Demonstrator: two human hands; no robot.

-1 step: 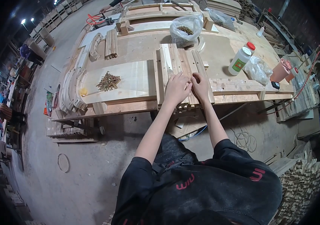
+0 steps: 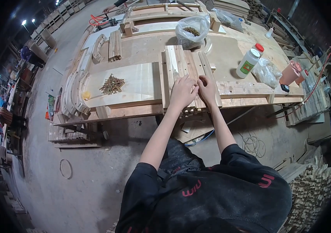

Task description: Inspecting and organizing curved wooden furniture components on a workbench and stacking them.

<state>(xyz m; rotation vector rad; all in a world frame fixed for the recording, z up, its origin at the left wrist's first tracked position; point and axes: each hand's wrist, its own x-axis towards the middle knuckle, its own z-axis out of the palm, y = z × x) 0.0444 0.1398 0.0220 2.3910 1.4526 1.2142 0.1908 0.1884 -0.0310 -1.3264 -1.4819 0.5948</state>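
Note:
Several pale wooden strips [image 2: 178,58] lie side by side on the workbench in front of me, their ends pointing toward me. My left hand [image 2: 183,92] rests over the strips with its fingers bent and close together. Just to its right, my right hand [image 2: 207,89] is curled, thumb and forefinger pinched near the left fingertips. Anything small between the fingers is hidden. A pile of brass-coloured screws [image 2: 112,84] sits on a pale board [image 2: 140,79] to the left. Beyond the strips, an open clear plastic bag [image 2: 193,34] holds more small metal pieces.
Curved wooden pieces [image 2: 70,91] line the bench's left end. A white bottle [image 2: 248,63], a crumpled plastic bag [image 2: 267,73] and a pink container [image 2: 290,73] stand at right. A wooden frame [image 2: 161,15] lies at the back. A coiled cable [image 2: 253,145] is on the floor.

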